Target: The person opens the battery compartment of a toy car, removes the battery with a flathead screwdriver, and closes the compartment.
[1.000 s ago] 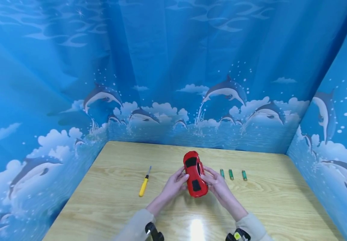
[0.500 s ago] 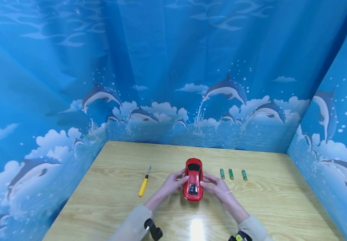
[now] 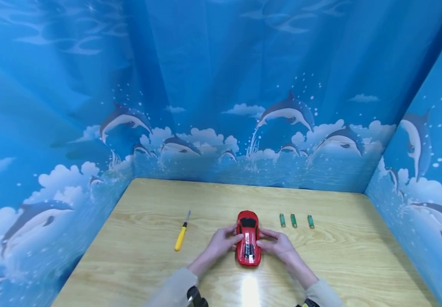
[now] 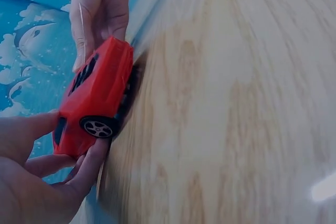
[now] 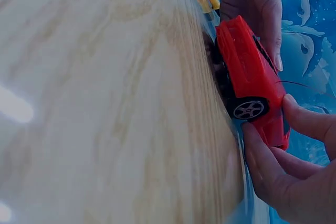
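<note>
A red toy car (image 3: 248,241) with dark windows sits low over the wooden table, its length pointing away from me in the head view. My left hand (image 3: 221,245) grips its left side, thumb up by the side window and fingers lower along the flank. On the opposite side my right hand (image 3: 280,246) holds it the same way. In the left wrist view the toy car (image 4: 97,90) shows a silver-spoked black wheel (image 4: 98,128) close to my fingertips. The right wrist view has the car's other side (image 5: 244,61), with fingers beside its wheel (image 5: 249,109).
A yellow-handled screwdriver (image 3: 181,236) lies left of the hands on the table (image 3: 136,256). Three green batteries (image 3: 293,220) lie to the right, beyond the right hand. A blue dolphin-print curtain (image 3: 213,85) stands along the table's back and sides.
Both hands have brought the toy car down and nearer to me. Its tilt has straightened, so it now points squarely away. The screwdriver and batteries have stayed put.
</note>
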The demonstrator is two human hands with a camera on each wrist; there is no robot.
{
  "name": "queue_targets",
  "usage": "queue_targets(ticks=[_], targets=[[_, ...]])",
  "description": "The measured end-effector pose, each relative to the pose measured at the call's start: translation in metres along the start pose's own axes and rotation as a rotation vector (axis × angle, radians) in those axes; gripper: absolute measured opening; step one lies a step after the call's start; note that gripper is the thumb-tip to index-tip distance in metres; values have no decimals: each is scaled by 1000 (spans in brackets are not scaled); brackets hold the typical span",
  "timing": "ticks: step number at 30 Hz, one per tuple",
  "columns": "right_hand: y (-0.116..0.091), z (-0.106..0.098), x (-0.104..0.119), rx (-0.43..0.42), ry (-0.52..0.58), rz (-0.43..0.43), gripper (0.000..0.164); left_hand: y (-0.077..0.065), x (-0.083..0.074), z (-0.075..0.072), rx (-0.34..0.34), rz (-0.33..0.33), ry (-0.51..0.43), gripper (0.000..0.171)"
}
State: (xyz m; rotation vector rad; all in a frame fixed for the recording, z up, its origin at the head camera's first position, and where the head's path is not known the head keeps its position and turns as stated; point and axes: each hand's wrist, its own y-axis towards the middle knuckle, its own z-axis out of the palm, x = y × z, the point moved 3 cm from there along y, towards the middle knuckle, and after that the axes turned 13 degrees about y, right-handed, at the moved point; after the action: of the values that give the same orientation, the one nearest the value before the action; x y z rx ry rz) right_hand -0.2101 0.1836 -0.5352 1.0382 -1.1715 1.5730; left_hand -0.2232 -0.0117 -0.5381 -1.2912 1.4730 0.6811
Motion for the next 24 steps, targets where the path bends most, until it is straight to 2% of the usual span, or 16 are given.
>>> queue_targets(ticks=[8, 13, 18, 21, 24], targets=[[-6, 0, -1, 15, -38, 7, 61, -4, -1, 1, -42, 19, 77, 63], [-6, -1, -1, 12, -167, -23, 62, -5, -3, 0, -65, -17, 130, 60], [-8, -4, 4, 7, -299, -52, 58, -7, -6, 0, -70, -24, 176, 59], [-7, -11, 6, 26, -279, -50, 53, -8, -7, -1, -70, -26, 215, 58], [-6, -24, 9, 49, -211, -48, 48, -10, -6, -6, -71, -24, 267, 58]])
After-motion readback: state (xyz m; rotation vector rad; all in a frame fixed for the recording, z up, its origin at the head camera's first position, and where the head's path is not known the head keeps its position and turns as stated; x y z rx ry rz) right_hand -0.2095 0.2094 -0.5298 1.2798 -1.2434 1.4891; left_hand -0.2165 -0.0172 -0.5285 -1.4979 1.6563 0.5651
